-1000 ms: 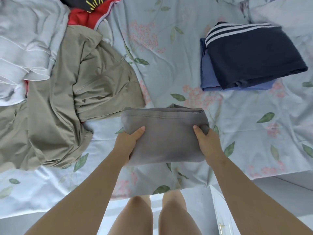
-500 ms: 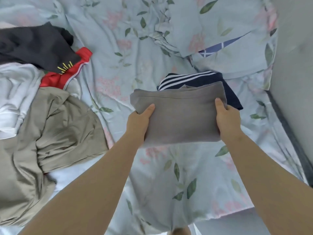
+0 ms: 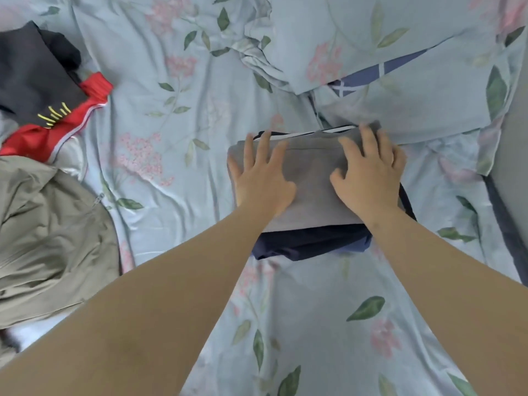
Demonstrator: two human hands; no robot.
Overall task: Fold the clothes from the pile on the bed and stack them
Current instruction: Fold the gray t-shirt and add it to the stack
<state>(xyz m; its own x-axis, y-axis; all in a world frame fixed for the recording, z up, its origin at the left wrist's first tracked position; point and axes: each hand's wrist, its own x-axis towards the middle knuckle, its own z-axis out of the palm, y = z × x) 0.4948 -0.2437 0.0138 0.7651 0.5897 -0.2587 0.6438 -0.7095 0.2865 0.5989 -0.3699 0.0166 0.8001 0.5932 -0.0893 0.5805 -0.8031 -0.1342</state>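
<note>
Grey garment (image 3: 311, 178) — now atop navy stack (image 3: 308, 244)

— Where's the folded grey fabric garment (image 3: 311, 178)?
— Centre right of the frame, flat atop the folded navy garment with white stripes (image 3: 308, 242).
— And the unfolded pile?
— Left edge: crumpled khaki jacket (image 3: 51, 238), with a red garment (image 3: 37, 138) and a black garment (image 3: 31, 72) above it.

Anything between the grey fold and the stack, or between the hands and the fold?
Nothing visible. The grey fold lies directly on the stack's navy garment, and the left hand and right hand both rest flat on it.
</note>
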